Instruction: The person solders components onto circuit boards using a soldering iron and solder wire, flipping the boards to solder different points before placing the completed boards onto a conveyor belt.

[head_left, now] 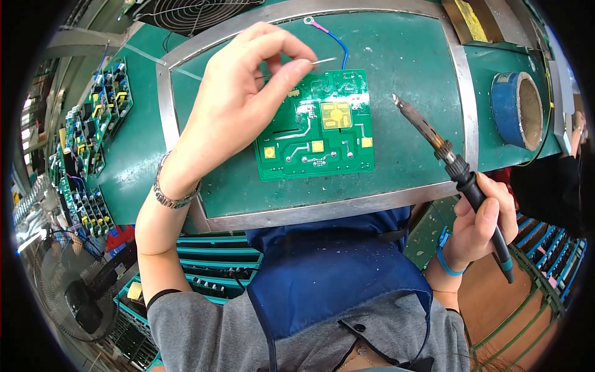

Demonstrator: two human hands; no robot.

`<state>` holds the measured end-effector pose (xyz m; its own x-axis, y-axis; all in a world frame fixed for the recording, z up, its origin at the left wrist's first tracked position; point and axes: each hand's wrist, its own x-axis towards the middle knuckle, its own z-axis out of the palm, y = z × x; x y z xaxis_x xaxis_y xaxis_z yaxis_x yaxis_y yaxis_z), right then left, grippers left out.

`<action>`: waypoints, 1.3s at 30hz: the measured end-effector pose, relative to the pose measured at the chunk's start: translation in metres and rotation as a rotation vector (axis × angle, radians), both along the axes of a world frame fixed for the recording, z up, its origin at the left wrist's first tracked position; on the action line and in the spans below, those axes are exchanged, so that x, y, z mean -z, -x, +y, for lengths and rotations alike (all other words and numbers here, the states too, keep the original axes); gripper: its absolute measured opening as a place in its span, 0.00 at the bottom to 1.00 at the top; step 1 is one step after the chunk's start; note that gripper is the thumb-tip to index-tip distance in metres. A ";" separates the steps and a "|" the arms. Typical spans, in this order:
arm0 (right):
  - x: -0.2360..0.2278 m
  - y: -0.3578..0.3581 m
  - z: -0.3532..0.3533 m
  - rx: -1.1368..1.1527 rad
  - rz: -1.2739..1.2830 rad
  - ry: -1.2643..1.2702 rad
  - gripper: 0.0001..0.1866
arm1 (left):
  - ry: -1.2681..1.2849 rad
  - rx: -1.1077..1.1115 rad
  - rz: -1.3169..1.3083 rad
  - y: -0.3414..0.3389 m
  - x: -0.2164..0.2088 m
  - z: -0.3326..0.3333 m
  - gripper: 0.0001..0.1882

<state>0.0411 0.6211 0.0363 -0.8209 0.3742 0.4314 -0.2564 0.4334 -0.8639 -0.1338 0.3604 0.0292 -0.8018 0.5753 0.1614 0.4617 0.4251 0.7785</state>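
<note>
A green circuit board (pixel 291 162) lies solder side up on the bench mat, with yellow squares and silvery solder tracks on it. Over its far left part, my left hand (pixel 248 80) pinches a thin silvery wire, which looks like solder wire (pixel 325 61), between thumb and forefinger. From the board's far edge a blue lead (pixel 343 48) runs out to a ring terminal (pixel 308 21). My right hand (pixel 486 217) grips a soldering iron (pixel 458 167) by its black handle, right of the board. The iron's tip points up and left, apart from the board.
A metal frame (pixel 463 93) borders the green mat. On the right stands a blue-sided roll (pixel 509 111), with an open metal box (pixel 474 22) beyond it. Populated circuit boards (pixel 111 105) stand at the left. A fan grille (pixel 192 12) is at the back; another fan (pixel 77 297) is lower left.
</note>
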 end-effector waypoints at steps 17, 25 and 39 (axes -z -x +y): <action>-0.007 0.035 -0.011 0.062 -0.130 -0.111 0.17 | 0.198 0.289 0.220 0.027 0.011 0.015 0.04; -0.005 0.037 -0.014 0.091 -0.202 -0.045 0.18 | 0.244 0.275 0.278 0.026 0.014 0.020 0.04; -0.003 0.034 -0.019 -0.032 -0.179 -0.204 0.19 | 0.337 0.198 0.491 0.009 0.009 0.029 0.07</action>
<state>0.0076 0.6022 0.0396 -0.9011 0.2669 0.3418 -0.1238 0.5971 -0.7926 -0.1432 0.3892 0.0199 -0.5532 0.7889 0.2677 0.8266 0.4799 0.2939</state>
